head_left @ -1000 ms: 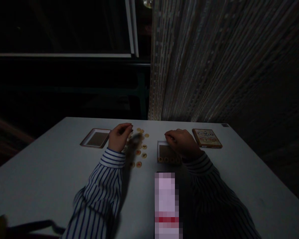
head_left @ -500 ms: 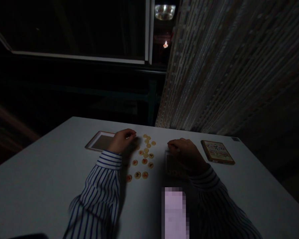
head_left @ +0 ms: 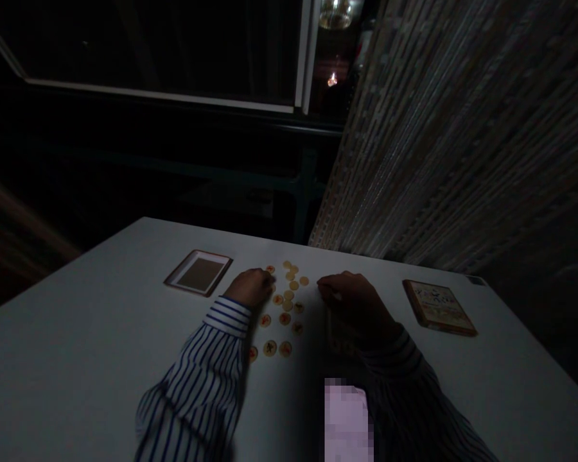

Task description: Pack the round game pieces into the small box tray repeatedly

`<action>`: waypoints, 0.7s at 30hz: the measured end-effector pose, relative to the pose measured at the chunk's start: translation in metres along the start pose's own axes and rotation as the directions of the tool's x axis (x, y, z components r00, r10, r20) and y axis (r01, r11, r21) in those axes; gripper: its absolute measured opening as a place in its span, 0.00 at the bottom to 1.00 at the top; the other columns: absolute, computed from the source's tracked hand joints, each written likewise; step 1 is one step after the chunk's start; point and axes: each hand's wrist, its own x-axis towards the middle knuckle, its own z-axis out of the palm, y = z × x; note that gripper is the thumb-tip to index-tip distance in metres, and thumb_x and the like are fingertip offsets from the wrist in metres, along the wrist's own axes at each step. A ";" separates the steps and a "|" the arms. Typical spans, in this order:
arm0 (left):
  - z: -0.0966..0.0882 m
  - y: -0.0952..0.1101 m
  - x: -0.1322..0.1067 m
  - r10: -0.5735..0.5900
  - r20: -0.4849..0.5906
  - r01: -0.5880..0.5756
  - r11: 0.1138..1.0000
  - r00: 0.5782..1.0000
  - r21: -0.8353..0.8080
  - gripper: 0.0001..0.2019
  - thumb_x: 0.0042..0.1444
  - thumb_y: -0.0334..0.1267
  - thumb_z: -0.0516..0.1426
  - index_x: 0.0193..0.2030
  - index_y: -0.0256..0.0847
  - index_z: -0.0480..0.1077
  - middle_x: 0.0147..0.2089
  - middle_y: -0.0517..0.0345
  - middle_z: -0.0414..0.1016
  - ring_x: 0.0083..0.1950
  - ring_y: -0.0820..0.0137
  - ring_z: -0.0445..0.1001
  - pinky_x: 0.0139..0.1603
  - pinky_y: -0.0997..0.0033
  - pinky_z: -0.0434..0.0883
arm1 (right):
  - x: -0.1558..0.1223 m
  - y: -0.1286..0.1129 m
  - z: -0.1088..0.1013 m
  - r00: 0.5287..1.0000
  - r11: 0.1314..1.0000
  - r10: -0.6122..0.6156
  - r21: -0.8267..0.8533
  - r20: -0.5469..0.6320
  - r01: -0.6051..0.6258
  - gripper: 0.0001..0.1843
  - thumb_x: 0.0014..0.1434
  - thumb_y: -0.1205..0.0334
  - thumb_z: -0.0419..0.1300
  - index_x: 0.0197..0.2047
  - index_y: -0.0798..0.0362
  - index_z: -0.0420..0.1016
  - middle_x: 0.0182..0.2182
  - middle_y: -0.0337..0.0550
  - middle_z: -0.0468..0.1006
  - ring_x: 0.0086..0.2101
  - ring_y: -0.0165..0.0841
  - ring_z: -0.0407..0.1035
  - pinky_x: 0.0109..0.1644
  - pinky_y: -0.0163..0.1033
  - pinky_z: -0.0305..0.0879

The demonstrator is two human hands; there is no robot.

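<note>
Round wooden Chinese chess pieces [head_left: 284, 318] lie spread over the middle of the white table, several with red or dark characters up and several showing plain faces. At the left side of this group my left hand [head_left: 250, 287] rests low, fingers curled down and closed among the pieces; what they hold is hidden. A red-marked piece [head_left: 270, 269] lies just beyond its fingertips. My right hand [head_left: 350, 300] hovers right of the group, thumb and fingers pinched together, with any content too dark to make out. Below it, in shadow, is a dark tray [head_left: 334, 330] with pieces near its front edge.
An open shallow box part [head_left: 198, 273] lies at the left back. A flat printed box [head_left: 439, 308] lies on the right, and a small dark item [head_left: 476, 280] sits at the back right corner. A string curtain [head_left: 366, 160] hangs behind the table. Pixelation covers an item at the front.
My left hand has come down from beside the open box part, rightward onto the pieces. My right hand stays pinched in nearly the same place. The whole view has shifted slightly.
</note>
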 end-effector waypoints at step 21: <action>0.012 0.002 0.000 0.006 0.028 -0.014 0.948 1.000 0.317 0.11 0.50 0.39 0.50 0.35 0.41 0.72 0.37 0.49 0.73 0.40 0.63 0.70 0.39 0.67 0.64 | 0.002 -0.010 0.008 0.993 0.998 -0.011 -0.059 0.119 0.018 0.12 0.58 0.63 0.46 0.32 0.51 0.70 0.26 0.39 0.74 0.29 0.30 0.64 0.32 0.35 0.48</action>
